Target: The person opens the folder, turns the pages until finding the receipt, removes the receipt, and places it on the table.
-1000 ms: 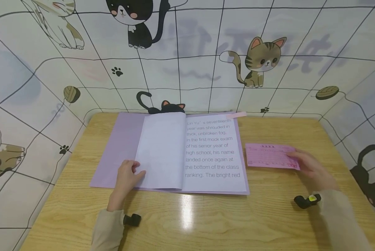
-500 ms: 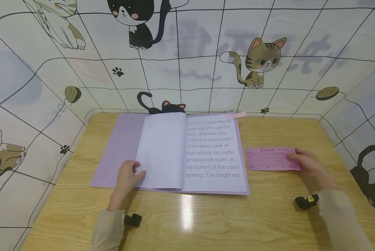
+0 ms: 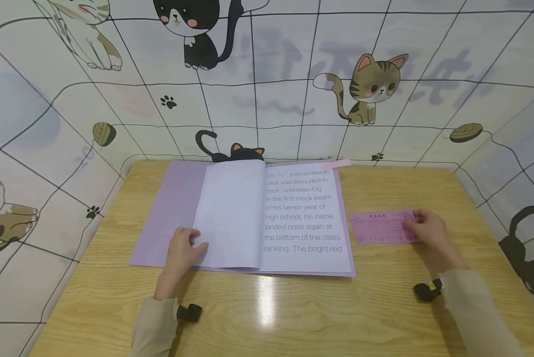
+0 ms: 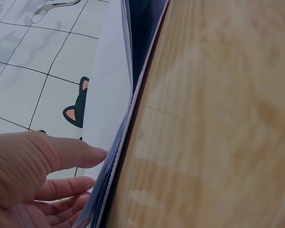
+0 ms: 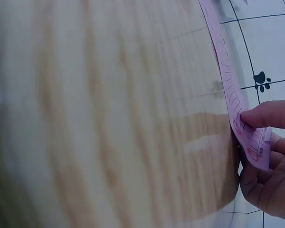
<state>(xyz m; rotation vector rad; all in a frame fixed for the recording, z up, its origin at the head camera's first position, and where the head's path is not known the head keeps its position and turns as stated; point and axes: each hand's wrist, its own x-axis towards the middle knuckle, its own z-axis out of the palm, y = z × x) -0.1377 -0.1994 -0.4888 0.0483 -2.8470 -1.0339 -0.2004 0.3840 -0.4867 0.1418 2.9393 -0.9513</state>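
Observation:
An open lilac-covered book [image 3: 307,213] lies at the back of the table, with large printed English text on its right page and a blank left page [image 3: 231,218]. My left hand [image 3: 184,253] rests with relaxed fingers at the lower left edge of that blank page; the left wrist view shows its thumb [image 4: 80,154] over the white sheet. To the right of the book, my right hand [image 3: 430,230] pinches the right end of a pink printed form slip [image 3: 378,228]. A red stamp mark shows near the held end in the right wrist view, where the slip bends between thumb and fingers.
A pale pink paper tab [image 3: 338,163] sticks out at the book's top right corner. The wooden table [image 3: 311,317] reaches toward me in front of the book. Behind stands a white grid-patterned backdrop [image 3: 285,104] with cartoon cats.
The pink form slip has shifted slightly toward me. My right hand has moved a little left along it, and its wrist has turned. The left hand and the book stay put.

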